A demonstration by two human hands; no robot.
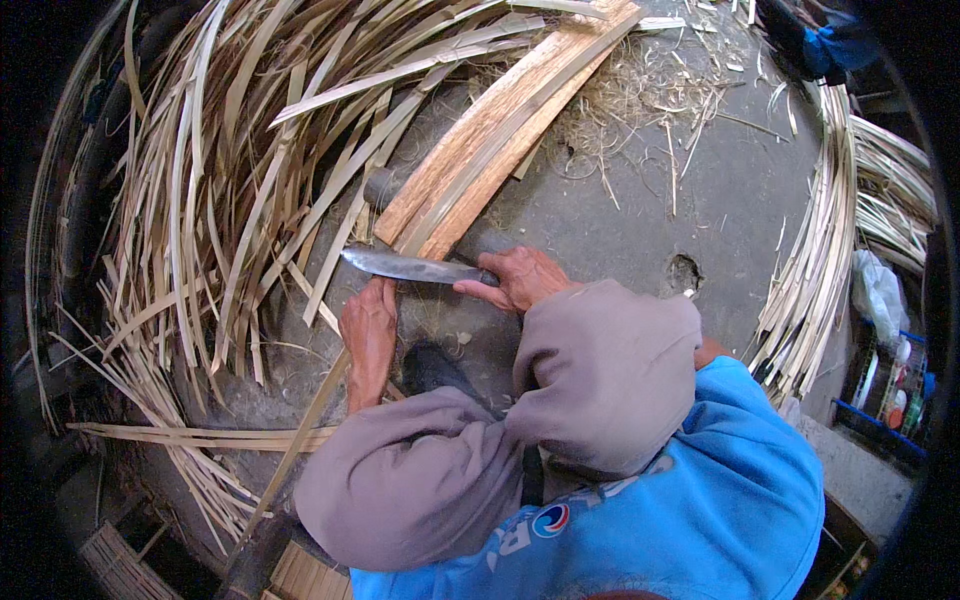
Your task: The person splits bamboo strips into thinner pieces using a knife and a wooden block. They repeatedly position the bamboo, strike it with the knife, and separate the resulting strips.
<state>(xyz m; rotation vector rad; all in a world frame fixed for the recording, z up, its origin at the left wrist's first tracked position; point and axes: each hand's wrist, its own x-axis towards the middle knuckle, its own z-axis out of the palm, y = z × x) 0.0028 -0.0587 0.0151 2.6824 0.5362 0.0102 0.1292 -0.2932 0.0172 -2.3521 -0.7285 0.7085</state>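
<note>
My right hand (525, 279) is closed round the handle of a large knife (415, 267), whose broad steel blade points left. The blade lies across the near end of a wooden board (450, 160), over a flat bamboo strip (490, 150) that runs along the board. Just below the blade, my left hand (370, 325) is closed with its fingertips close to the knife. A long strip (300, 440) comes out near its wrist and slants down to the lower left. My left fingers appear to pinch this strip, though the grip itself is partly hidden.
A big heap of split strips (230, 170) covers the left side. Bundled strips (815, 250) lie at the right, beside a plastic bag (880, 295) and a blue-edged rack (895, 395). Thin shavings (620, 120) litter the concrete floor, which has a small hole (684, 273).
</note>
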